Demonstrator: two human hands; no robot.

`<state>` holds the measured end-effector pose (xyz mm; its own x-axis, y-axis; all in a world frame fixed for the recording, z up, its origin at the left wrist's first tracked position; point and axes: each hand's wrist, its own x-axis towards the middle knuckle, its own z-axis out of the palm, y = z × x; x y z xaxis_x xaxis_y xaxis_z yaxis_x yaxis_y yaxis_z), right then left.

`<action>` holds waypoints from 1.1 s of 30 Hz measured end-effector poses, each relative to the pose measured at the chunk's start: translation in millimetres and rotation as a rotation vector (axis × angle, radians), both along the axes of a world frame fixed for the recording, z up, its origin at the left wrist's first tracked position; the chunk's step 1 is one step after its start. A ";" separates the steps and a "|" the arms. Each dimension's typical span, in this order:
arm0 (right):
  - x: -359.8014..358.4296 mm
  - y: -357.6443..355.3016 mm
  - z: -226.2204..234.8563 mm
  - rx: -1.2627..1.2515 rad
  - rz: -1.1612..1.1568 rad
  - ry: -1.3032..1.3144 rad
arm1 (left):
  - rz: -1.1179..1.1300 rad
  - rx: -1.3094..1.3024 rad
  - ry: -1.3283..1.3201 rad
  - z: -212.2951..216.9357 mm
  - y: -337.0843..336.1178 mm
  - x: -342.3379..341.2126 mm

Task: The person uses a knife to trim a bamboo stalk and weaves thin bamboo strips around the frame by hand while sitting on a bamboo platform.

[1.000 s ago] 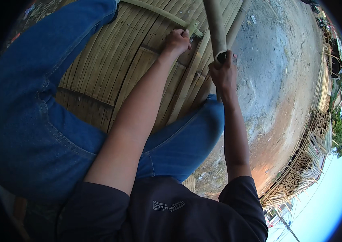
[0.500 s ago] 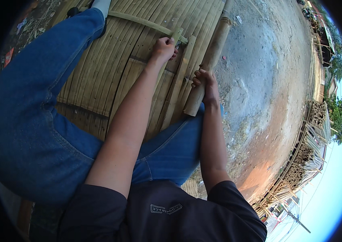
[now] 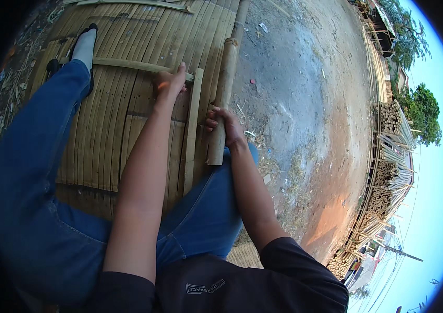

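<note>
My right hand [image 3: 225, 125] is wrapped round a short, thick bamboo pole [image 3: 228, 70] near its close end, which lies by my right knee. My left hand [image 3: 171, 83] is at the right end of a thin bamboo strip [image 3: 122, 63] lying crosswise; its fingers are curled at the strip and its thumb points up. My palm hides part of what it grips. Between my hands a flat bamboo slat [image 3: 193, 125] lies lengthwise, touched by neither hand. All this rests on a bamboo-slat platform [image 3: 104, 104].
More bamboo strips [image 3: 138, 4] lie at the far end of the platform. My leg in jeans [image 3: 33, 141] stretches along the left side. Right of the platform is bare dirt ground [image 3: 294, 94], with stacked bamboo poles [image 3: 388, 177] beyond it.
The view has shifted, so the platform and both hands appear further left. A light strip end that stuck up past my left hand no longer shows. My right hand keeps its grip on the pole.
</note>
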<state>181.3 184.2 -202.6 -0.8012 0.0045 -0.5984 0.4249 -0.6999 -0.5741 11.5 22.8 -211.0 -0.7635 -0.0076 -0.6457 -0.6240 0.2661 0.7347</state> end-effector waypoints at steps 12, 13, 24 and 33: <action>-1.3 -7.7 4.1 0.081 -0.005 0.004 | 0.055 0.070 -0.072 4.1 -6.0 0.4; -1.1 -7.5 4.1 0.075 -0.006 0.001 | 0.048 0.078 -0.069 3.1 -6.8 0.1; -2.1 -6.3 4.2 0.050 -0.008 -0.018 | 0.139 0.264 -0.043 -13.5 -10.8 -2.7; -2.5 -7.4 4.4 0.027 -0.011 -0.020 | 0.042 0.279 -0.037 1.6 -16.3 -2.3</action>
